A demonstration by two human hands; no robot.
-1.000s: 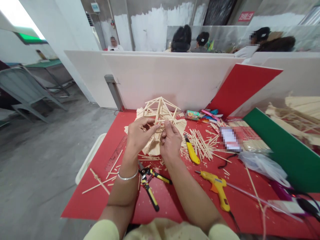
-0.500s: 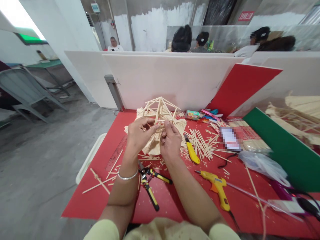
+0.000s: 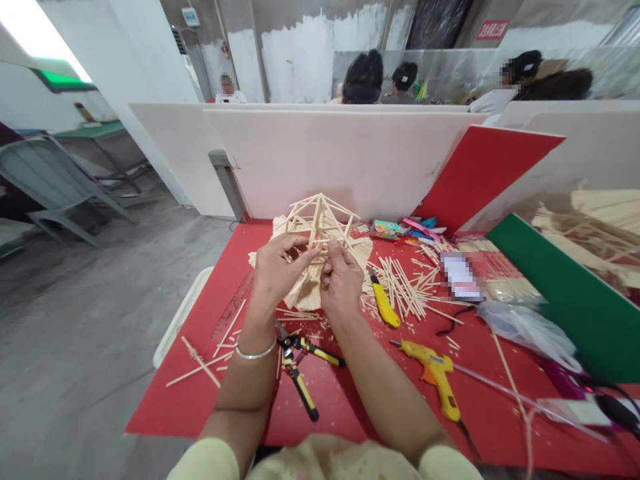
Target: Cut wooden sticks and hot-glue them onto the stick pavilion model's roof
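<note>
In the head view, a small roof-shaped frame of thin wooden sticks [image 3: 321, 205] stands on the red table, with fans of sticks spread round its base. My left hand [image 3: 277, 270] curls at the frame's front left, thumb and fingers closed about its sticks. Opposite it, my right hand [image 3: 344, 279] pinches a short stick at the frame's front, thumb against forefinger. Both sets of fingertips nearly meet; the exact contact is partly hidden. Below the hands lie pruning shears [image 3: 297, 363] with black and yellow handles, spread apart. A yellow utility knife [image 3: 385, 305] is right of my right hand.
Loose sticks [image 3: 403, 287] are heaped at the right. A yellow glue gun [image 3: 433, 370] with its cord lies nearer me. Beyond are a phone [image 3: 461, 277], a plastic bag [image 3: 530, 330] and a green board [image 3: 565, 293]. A white partition [image 3: 325, 160] closes off the back; people sit behind it.
</note>
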